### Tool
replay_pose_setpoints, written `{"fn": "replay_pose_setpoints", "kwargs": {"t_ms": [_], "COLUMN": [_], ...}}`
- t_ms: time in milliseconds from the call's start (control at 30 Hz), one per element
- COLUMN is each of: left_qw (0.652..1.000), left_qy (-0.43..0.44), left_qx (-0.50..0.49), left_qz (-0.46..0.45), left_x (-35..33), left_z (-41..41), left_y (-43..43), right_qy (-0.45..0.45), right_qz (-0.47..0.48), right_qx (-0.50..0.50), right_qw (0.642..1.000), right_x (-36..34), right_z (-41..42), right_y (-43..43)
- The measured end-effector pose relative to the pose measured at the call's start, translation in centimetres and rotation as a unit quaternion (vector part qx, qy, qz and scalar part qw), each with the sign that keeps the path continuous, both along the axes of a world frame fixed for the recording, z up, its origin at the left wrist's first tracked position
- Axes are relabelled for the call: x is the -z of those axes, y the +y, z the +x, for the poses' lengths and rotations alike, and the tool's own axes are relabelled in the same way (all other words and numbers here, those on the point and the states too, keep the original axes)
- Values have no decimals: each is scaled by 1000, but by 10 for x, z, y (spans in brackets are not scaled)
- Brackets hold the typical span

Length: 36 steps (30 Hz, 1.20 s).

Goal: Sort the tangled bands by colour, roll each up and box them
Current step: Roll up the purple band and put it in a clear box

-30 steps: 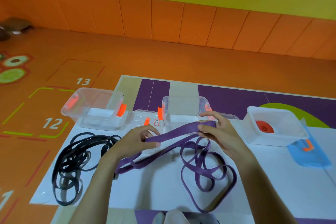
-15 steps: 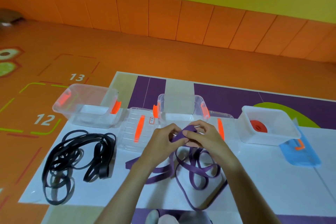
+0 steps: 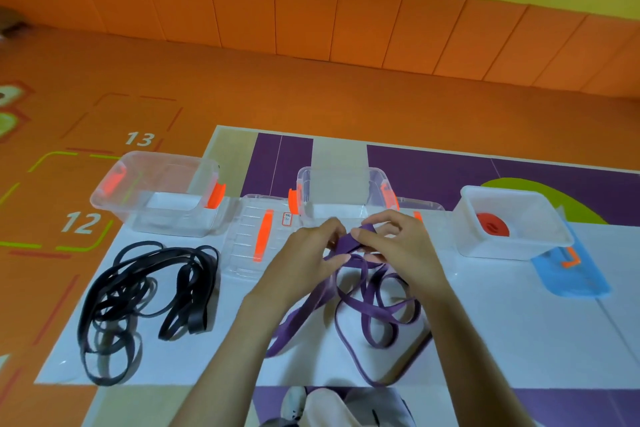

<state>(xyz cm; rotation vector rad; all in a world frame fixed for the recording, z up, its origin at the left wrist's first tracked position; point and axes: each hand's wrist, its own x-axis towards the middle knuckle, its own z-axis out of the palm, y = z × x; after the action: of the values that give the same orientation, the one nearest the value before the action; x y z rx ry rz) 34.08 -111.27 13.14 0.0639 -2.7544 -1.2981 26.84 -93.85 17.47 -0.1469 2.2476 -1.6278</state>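
A purple band (image 3: 374, 308) lies in loose loops on the white mat in front of me. Its folded end is raised above the mat, pinched between my left hand (image 3: 308, 256) and my right hand (image 3: 398, 246), which meet at the middle. A tangle of black bands (image 3: 138, 298) lies on the mat to the left. One clear box with orange clips (image 3: 159, 198) stands at the back left and a second clear box (image 3: 343, 191) at the back middle, both empty. At the right, a white box (image 3: 509, 222) holds a rolled red band (image 3: 491, 229).
A clear lid with an orange stripe (image 3: 256, 239) lies flat between the two clear boxes. A blue lid (image 3: 571, 270) lies beside the white box. The mat rests on an orange floor with painted numbers; an orange padded wall runs behind.
My hands came together from holding the purple band stretched apart; its end is now folded over between my fingers. The camera tilted slightly.
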Motion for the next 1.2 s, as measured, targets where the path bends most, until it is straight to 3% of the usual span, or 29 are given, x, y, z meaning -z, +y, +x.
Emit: {"fn": "replay_pose_setpoints", "kwargs": {"t_ms": [167,367,467,767,867,1000,1100,1200], "left_qw": [993,981,975,950,951,960,955,925], "left_qy": [32,77,108,90,100,135,148,126], "left_qx": [-27,-95,-107,-63,-80,-102,-117,-153], "left_qz": [113,147,159,294,282,225,229,324], "left_x": [-18,-23,-20,-22,-21,-20,-22,-23], "left_z": [-2,-9,-11,-3,-3,-6,-8,-9], "left_y": [-1,10,9,8,7,3,-2,-5], "right_qy": [80,51,14,-149,-205,-187,-257,-318], "right_qz": [9,-55,-87,-154,-204,-159,-204,-256], "right_qx": [17,25,34,25,13,10,26,34], "right_qw": [997,997,996,976,957,969,944,912], "right_x": [-31,-47,-50,-35,-29,-22,-16,-10], "right_z": [-3,-6,-7,-7,-5,-4,-4,1], "right_y": [-4,-9,-9,-15,-17,-19,-25,-31]}}
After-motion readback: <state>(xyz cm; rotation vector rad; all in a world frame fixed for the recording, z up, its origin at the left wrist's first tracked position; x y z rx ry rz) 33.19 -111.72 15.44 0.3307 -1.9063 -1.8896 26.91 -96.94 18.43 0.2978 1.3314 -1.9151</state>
